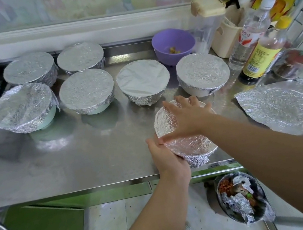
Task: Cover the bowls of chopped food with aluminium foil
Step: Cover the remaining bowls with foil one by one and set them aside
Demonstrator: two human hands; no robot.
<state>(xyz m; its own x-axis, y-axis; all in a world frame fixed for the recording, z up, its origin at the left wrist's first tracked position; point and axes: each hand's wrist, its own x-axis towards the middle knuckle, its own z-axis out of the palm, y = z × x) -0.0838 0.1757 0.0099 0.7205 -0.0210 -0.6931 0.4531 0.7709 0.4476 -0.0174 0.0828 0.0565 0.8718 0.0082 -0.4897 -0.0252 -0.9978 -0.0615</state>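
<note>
Foil [190,144] on the near bowl [197,160] is being pressed down: fingers [170,108] spread, right hand [189,116] flat on top, left hand [166,156] cupping the rim, at the front edge of the table [93,155]. Next, probably: crimp the skirt all round, then cover the purple bowl [173,45] with the spare sheet [285,109].

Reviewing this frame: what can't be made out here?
Head view:
- Food in the six covered bowls: hidden by foil.
- The near bowl and its contents: hidden by foil, the right hand and left hand.
- The bottle labels: too small to read.
- The loose foil sheet: cut off by the right edge.
</note>
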